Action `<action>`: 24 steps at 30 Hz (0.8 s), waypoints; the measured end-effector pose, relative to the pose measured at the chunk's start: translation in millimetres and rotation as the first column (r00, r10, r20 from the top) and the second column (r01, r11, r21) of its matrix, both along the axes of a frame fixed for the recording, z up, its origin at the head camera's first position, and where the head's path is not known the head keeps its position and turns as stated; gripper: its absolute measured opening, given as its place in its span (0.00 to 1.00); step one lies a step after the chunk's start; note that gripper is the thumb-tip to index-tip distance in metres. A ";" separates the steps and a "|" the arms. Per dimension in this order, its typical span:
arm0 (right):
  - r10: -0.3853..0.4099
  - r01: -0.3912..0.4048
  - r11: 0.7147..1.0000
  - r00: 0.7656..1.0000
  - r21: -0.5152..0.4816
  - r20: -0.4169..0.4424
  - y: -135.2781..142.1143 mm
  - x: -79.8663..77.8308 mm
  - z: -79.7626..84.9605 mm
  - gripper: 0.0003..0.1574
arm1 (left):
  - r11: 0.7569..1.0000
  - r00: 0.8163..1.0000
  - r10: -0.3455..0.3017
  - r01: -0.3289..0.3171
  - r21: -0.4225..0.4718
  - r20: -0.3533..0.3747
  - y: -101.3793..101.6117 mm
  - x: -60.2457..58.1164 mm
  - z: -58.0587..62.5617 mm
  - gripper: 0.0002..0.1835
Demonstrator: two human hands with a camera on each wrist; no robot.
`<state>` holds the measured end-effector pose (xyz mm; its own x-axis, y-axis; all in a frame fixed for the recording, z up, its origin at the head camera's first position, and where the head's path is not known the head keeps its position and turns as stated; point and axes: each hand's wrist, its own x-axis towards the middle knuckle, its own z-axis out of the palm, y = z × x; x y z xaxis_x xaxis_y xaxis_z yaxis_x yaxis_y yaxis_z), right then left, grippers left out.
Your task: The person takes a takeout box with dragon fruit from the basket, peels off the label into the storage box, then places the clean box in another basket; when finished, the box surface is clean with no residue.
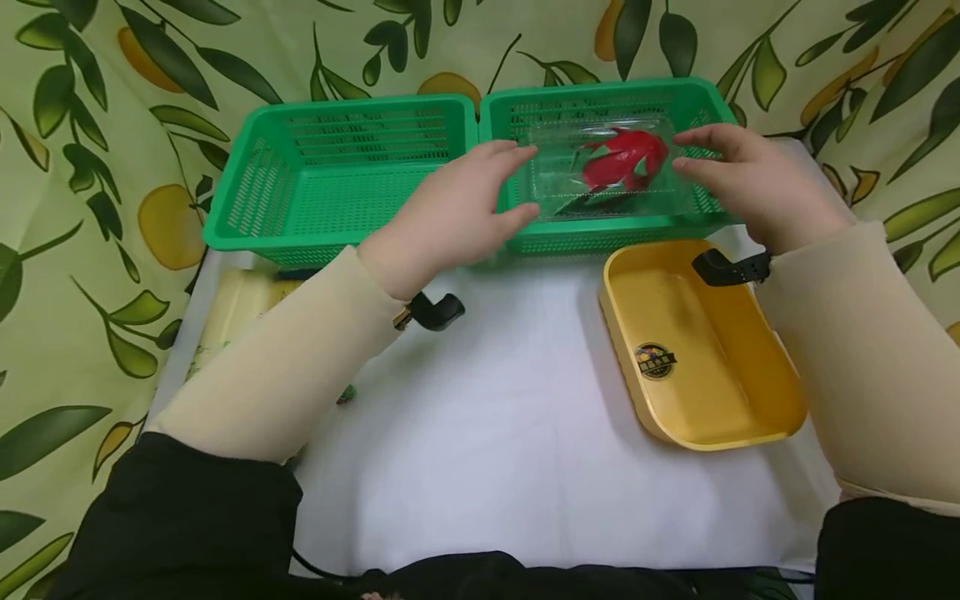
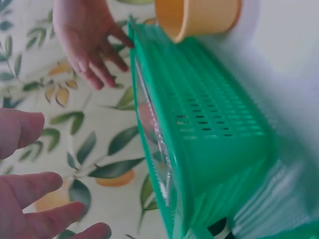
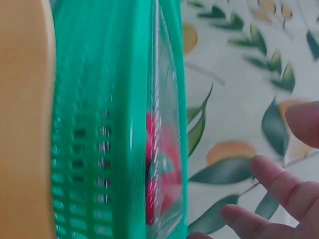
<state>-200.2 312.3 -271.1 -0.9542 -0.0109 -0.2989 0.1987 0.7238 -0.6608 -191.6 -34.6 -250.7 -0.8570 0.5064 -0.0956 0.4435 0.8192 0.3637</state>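
A clear plastic box [image 1: 551, 179] with something red [image 1: 621, 162] in it lies in the right green basket [image 1: 600, 236]. What the red thing is, I cannot tell. Over the basket's left end, my left hand [image 1: 457, 208] is held with fingers spread and nothing in them. My right hand [image 1: 757, 179] hovers by the box's right end, thumb and fingers apart. In the left wrist view both the left hand [image 2: 30, 199] and the right hand [image 2: 92, 40] stand off from the basket. The right wrist view shows the box's lid [image 3: 167, 139] near the basket rim.
Another green basket [image 1: 352, 200] stands at the left, bare inside where visible. A yellow tub [image 1: 697, 358] with a round black label sits in front of the right basket. Pale packaging [image 1: 236, 308] lies partly under my left forearm on the white tabletop [image 1: 510, 433]. Leaf-patterned cloth [image 1: 285, 50] hangs behind.
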 end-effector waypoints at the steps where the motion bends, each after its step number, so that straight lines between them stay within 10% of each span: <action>1: 0.014 -0.013 1.000 1.000 0.006 -0.014 -1.7 5.7 0.4 0.43 | 1.000 1.000 -0.016 0.016 -0.004 -0.020 -4.1 7.5 -0.1 0.40; 8: 0.177 -0.186 0.980 0.977 -0.070 -0.120 -23.5 49.1 6.6 0.39 | 0.992 0.983 -0.122 0.119 -0.034 -0.137 -34.1 54.3 0.2 0.44; 14: 0.343 -0.336 0.939 0.911 0.070 -0.230 -42.5 92.3 3.6 0.39 | 0.977 0.958 -0.210 0.197 -0.083 -0.193 -52.1 93.2 -1.8 0.47; 24: 0.644 -0.560 0.750 0.740 0.352 -0.193 -80.4 145.3 -16.9 0.51 | 0.937 0.924 -0.336 0.308 -0.163 -0.182 -74.9 135.3 -29.9 0.52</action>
<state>-54.9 231.9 -288.1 -0.8112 -0.5772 -0.0934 -0.5038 0.7711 -0.3893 -56.4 -109.4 -280.6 -0.6575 0.7532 -0.0193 0.7443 0.6533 0.1383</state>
